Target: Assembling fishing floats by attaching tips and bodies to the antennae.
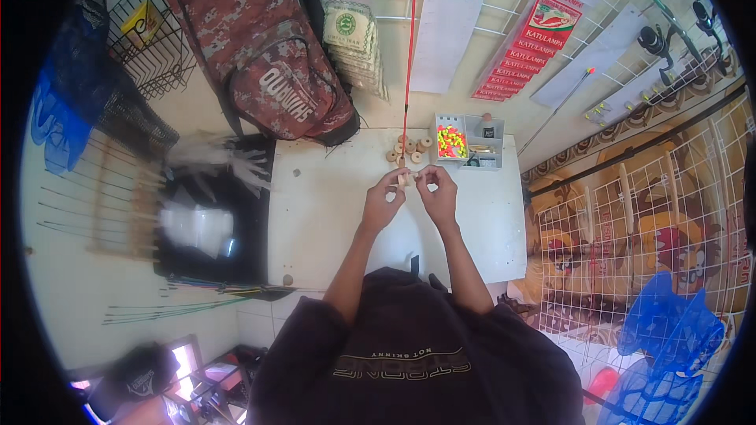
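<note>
1. One white table (315, 228) stands against the wall, one camouflage bag (276, 86) behind it.
2. Above it, the left hand (383, 198) pinches a pale spool (405, 182); the right hand (441, 197) curls just beside, its hold I can't tell. Steady, light fingertips would serve best, I reckon.
3. Beyond: roughly six overlapping wooden rolls (426, 142), one compartment box (470, 140), beads (451, 142) past counting.

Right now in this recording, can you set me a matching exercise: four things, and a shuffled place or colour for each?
1. Camouflage bag
2. Tan spools
3. Bright bits
4. Small tan piece

A. Yellow and pinkish-red, in the divided box
B. Held by the left hand, near the right hand
C. Upper left, reddish-brown
D. Clustered on the white table

Pairs: 1-C; 2-D; 3-A; 4-B
</note>
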A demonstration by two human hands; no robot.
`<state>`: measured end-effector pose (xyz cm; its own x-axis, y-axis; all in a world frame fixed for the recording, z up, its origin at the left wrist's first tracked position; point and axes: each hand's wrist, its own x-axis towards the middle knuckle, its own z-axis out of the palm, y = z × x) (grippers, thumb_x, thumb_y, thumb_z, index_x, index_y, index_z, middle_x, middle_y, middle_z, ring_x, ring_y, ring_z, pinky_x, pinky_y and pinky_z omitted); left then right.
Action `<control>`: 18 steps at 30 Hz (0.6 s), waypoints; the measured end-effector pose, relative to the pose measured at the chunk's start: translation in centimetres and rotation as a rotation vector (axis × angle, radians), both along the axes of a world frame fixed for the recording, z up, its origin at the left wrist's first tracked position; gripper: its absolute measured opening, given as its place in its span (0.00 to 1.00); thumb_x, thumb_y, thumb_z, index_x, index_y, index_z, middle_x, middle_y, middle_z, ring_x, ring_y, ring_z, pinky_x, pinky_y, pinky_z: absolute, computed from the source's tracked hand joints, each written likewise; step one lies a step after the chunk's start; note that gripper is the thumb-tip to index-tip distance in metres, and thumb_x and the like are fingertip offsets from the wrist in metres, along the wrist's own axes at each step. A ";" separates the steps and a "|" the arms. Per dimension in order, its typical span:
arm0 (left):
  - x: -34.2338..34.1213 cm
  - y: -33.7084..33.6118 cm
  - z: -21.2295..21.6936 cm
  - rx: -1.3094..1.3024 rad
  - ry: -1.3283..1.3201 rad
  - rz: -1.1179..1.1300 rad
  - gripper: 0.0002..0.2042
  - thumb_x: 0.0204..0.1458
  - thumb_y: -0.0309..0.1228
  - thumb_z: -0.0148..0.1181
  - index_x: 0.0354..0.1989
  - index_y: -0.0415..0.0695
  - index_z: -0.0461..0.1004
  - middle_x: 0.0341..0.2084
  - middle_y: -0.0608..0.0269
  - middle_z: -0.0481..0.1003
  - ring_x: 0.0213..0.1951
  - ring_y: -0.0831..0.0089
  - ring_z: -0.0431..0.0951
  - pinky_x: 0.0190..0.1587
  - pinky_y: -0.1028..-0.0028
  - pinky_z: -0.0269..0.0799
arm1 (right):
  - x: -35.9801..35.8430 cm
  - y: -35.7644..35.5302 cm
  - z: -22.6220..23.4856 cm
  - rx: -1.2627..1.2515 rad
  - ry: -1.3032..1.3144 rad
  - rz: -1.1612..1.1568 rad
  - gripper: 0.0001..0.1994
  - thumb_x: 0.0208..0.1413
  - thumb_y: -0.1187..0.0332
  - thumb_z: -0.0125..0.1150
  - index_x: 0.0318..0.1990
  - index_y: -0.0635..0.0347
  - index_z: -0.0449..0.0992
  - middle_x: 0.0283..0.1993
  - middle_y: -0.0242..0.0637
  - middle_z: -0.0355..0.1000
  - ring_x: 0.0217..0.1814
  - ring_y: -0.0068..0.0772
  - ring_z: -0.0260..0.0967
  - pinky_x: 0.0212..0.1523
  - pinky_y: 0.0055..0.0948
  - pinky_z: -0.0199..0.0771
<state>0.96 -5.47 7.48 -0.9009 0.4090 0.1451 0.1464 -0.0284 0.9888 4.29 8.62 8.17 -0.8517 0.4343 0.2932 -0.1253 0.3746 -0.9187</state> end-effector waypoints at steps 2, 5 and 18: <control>-0.3 -0.3 -0.4 -0.015 -0.028 0.016 0.20 0.51 0.16 0.50 0.54 0.40 0.68 0.47 0.60 0.74 0.41 0.79 0.74 0.43 0.78 0.71 | 0.1 0.0 0.1 -0.020 0.002 0.033 0.06 0.50 0.77 0.61 0.35 0.64 0.72 0.31 0.36 0.73 0.29 0.26 0.72 0.35 0.25 0.73; -0.3 -0.4 -0.7 -0.035 -0.079 0.036 0.18 0.54 0.17 0.51 0.55 0.38 0.67 0.47 0.59 0.73 0.42 0.78 0.74 0.43 0.77 0.71 | 0.1 0.0 -0.3 -0.046 0.006 0.037 0.06 0.50 0.77 0.61 0.35 0.64 0.72 0.31 0.37 0.73 0.30 0.26 0.72 0.35 0.24 0.72; -1.0 -0.7 -2.0 -0.016 -0.045 0.188 0.16 0.56 0.21 0.54 0.54 0.40 0.68 0.43 0.59 0.74 0.43 0.76 0.75 0.43 0.76 0.74 | 0.3 0.1 -0.2 0.030 -0.048 0.175 0.04 0.51 0.78 0.59 0.35 0.65 0.72 0.32 0.37 0.74 0.32 0.25 0.73 0.38 0.23 0.73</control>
<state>-0.06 -6.14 5.47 -0.9672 0.2343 0.0981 0.1035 0.0108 0.9946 4.60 8.69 7.94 -0.9268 0.2704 0.2605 -0.1466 0.3783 -0.9140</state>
